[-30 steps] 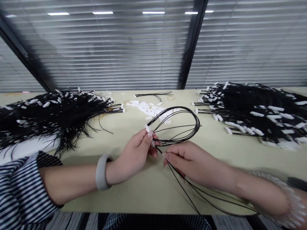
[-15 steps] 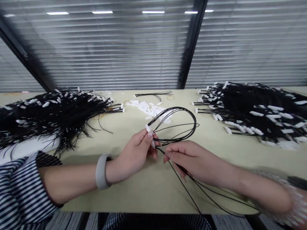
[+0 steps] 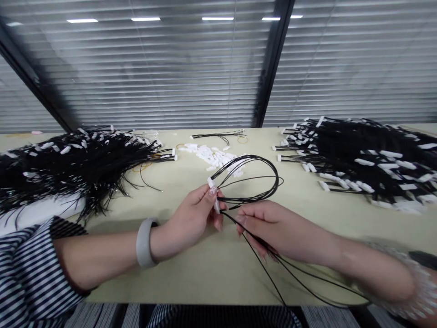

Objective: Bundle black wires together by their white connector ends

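Observation:
My left hand pinches two white plug connectors, one above the other, between thumb and fingers. From the upper white connector a bundle of black wires loops out to the right and comes back to the lower white connector. Just right of it, my right hand is closed around loose black wires that run from the lower connector. Their tails trail below the right hand towards the table's front edge. The right fingertips are partly hidden behind the hand.
Loose white connectors lie in a heap beyond my hands. A big pile of black wires is at left, partly over a white object. Another pile of wired connectors lies at right. A small wire bundle rests at the back.
My right hand has slid slightly right and down along the wires. A thin wire inside the loop has shifted. The left hand stays nearly still with the connectors.

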A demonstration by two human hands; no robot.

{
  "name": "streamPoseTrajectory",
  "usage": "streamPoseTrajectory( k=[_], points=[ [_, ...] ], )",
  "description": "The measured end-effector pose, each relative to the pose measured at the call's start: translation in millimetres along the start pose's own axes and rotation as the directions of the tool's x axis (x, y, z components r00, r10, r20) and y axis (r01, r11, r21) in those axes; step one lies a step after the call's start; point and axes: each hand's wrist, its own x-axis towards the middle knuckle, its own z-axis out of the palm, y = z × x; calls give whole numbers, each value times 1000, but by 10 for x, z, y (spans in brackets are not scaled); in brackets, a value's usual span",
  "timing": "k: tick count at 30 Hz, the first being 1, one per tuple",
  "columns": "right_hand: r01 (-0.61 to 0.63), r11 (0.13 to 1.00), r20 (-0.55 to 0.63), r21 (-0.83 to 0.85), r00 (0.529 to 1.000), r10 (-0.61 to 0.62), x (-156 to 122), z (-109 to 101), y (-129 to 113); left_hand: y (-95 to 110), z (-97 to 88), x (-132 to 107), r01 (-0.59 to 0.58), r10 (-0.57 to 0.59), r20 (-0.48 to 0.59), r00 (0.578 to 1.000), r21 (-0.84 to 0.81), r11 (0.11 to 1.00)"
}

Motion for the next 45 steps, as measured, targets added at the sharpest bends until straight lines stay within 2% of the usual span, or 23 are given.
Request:
streamPoseTrajectory(
  k=[4,9,13,17,22,33,37,40,42,45],
  points=[
    [7,997,-9,-73,1000,-8,-20,-8,14,25,12,-6,26,-27,-17,999,-68,997],
    [87,971,-49,-224,994,-100,-68,-49,34,58,33,-1,52,-62,-61,996,-144,988],
    [72,985,-72,-157,994,-84,-97,-55,-26,34,21,2,17,-22,-49,999,-93,995],
    [40,996,-33,-76,999,-43,-74,-36,-35,-4,4,-9,-28,28,-27,999,23,999],
    [58,996,-27,-62,998,-60,-43,-13,-13,3,19,-29,-60,61,-12,998,114,992],
    [12,998,41,55,999,-14,-44,-9,-30,27,36,-50,-55,57,-12,998,130,990],
    [0,999,54,51,999,-3,-27,-4,-17,30,36,-55,-52,53,-8,999,141,989],
    [42,997,22,-70,999,-41,-35,-3,-15,37,37,-52,-37,38,-11,999,122,992],
    [111,957,-29,-267,992,-123,-64,-13,-19,34,35,-44,-19,21,-15,1000,96,995],
    [128,774,-75,-621,972,-221,-134,-47,-30,17,24,-23,-10,11,-28,1000,25,1000]
  ],
)
